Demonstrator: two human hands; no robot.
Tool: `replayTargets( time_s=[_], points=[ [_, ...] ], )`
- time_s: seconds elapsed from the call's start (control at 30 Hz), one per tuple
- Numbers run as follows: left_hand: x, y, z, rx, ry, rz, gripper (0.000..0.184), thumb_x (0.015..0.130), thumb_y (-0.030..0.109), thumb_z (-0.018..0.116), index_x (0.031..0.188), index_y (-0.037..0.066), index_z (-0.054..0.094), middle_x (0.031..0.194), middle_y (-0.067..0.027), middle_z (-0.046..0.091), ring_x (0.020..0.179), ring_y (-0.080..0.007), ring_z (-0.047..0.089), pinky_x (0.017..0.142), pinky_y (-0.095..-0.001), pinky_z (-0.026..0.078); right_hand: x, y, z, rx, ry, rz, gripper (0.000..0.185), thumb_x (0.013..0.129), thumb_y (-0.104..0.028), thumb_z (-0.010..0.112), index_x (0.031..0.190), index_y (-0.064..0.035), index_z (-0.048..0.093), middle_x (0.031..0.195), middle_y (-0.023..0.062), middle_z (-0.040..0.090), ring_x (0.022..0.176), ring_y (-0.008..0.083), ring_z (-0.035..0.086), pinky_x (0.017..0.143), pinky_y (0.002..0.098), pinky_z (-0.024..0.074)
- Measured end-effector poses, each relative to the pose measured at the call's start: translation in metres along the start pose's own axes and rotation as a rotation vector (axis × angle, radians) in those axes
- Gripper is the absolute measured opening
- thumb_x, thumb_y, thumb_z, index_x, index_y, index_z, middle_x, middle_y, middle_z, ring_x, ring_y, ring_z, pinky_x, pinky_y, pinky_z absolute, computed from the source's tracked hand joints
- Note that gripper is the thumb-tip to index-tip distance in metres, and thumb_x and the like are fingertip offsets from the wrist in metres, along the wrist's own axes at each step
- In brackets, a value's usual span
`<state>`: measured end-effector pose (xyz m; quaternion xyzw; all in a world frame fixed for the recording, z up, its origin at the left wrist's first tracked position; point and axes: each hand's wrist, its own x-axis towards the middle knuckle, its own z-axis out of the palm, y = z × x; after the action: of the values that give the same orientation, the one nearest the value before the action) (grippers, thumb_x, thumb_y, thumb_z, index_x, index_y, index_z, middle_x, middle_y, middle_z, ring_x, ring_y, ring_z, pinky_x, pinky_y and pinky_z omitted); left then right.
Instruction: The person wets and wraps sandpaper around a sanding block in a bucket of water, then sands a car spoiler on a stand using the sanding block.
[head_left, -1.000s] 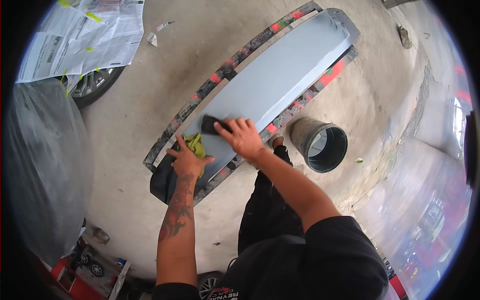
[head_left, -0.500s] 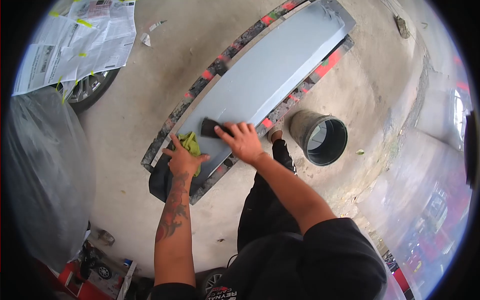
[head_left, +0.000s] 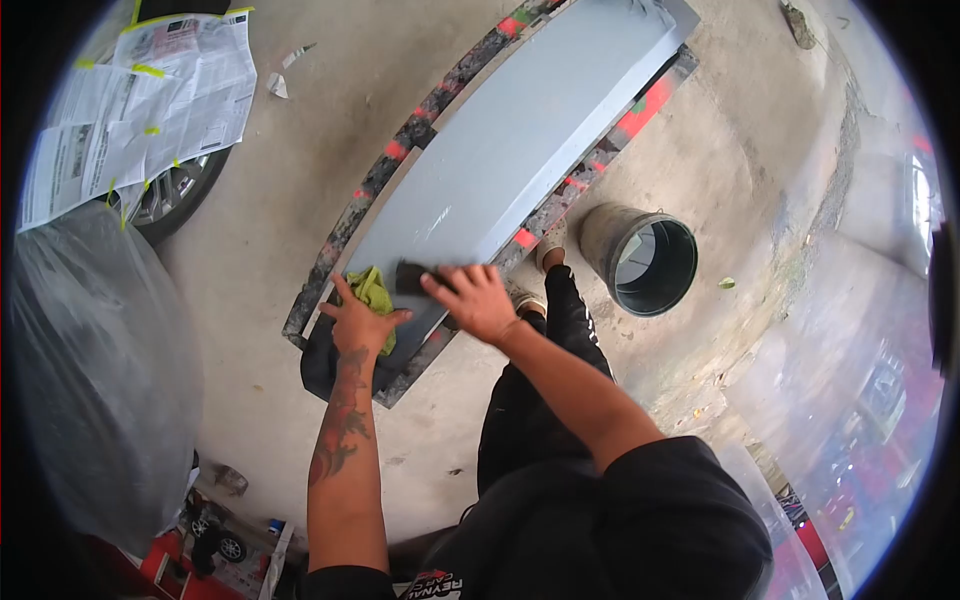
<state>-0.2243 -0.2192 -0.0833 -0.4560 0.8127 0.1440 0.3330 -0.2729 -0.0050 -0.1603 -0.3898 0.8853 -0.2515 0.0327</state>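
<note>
A long grey panel [head_left: 500, 140], like a car body part in primer, lies slanted on a paint-spotted frame [head_left: 400, 150]. Near its lower left end, my right hand [head_left: 480, 303] grips a dark sanding block [head_left: 411, 279] that rests against the grey surface. Beside it, my left hand [head_left: 360, 322] is spread out, thumb and fingers apart, over a crumpled yellow-green cloth [head_left: 371, 290]. The cloth sits partly beneath that hand on the panel's end, and its underside is hidden. Pale streaks mark the surface just above the block.
A dark bucket [head_left: 640, 262] stands on the concrete floor right of the panel, close to my feet. At upper left are a wheel [head_left: 180, 195] and taped newspaper [head_left: 170, 90]. Plastic sheeting [head_left: 110, 350] hangs at left. A toy-like car [head_left: 215, 540] is at lower left.
My right hand has slid the sanding block slightly down and left along the panel, nearer the cloth. My left hand stays spread in place. The view has shifted a little.
</note>
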Motion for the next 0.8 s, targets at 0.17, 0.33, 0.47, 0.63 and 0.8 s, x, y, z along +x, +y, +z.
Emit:
replayTargets(
  time_s=[0.17,0.33,0.47,0.63,0.8],
  points=[
    [0.001,0.001,-0.001,-0.006,-0.041,-0.034,0.157,0.055,0.056,0.099,0.167,0.017,-0.005,0.156,-0.0503,0.014,0.122,-0.0576,0.06,0.097,-0.0503,0.057,0.072,0.123,-0.05,-0.11,0.346,0.515,0.051,0.092,-0.013,0.065,0.142,-0.0205,0.057,0.125,0.0079,0.061,0.104,0.0335,0.054,0.09,0.0522,0.0425],
    [0.003,-0.002,0.0,-0.023,-0.022,-0.007,0.158,0.054,0.056,0.099,0.167,0.017,-0.005,0.155,-0.0484,0.018,0.119,-0.0571,0.062,0.096,-0.0506,0.057,0.022,0.015,-0.014,-0.017,0.097,0.355,0.055,0.087,-0.014,0.067,0.14,-0.0251,0.06,0.124,0.0052,0.061,0.107,0.0308,0.055,0.091,0.0489,0.0431],
    [0.002,0.0,-0.001,-0.008,-0.008,-0.007,0.157,0.054,0.054,0.1,0.166,0.017,-0.004,0.155,-0.0478,0.019,0.119,-0.0573,0.061,0.097,-0.0514,0.056,0.005,0.002,-0.013,0.127,-0.035,0.082,0.062,0.08,-0.012,0.068,0.14,-0.0265,0.061,0.124,0.0032,0.061,0.109,0.0289,0.056,0.09,0.0463,0.044],
    [-0.003,0.006,-0.004,0.002,-0.035,-0.035,0.157,0.055,0.053,0.1,0.166,0.018,-0.004,0.155,-0.0482,0.018,0.122,-0.059,0.058,0.099,-0.0517,0.056,0.081,0.152,-0.07,-0.158,0.389,0.469,0.045,0.089,-0.017,0.07,0.134,-0.0229,0.066,0.118,0.004,0.067,0.097,0.0296,0.06,0.083,0.0442,0.0476],
    [0.006,-0.001,0.003,-0.041,-0.01,-0.027,0.155,0.056,0.049,0.101,0.166,0.021,-0.004,0.158,-0.0477,0.01,0.121,-0.0606,0.058,0.098,-0.0519,0.057,0.06,0.094,-0.051,-0.064,0.301,0.481,0.049,0.089,-0.014,0.069,0.137,-0.0245,0.065,0.122,0.0033,0.065,0.108,0.0302,0.059,0.089,0.0464,0.046]
  ],
)
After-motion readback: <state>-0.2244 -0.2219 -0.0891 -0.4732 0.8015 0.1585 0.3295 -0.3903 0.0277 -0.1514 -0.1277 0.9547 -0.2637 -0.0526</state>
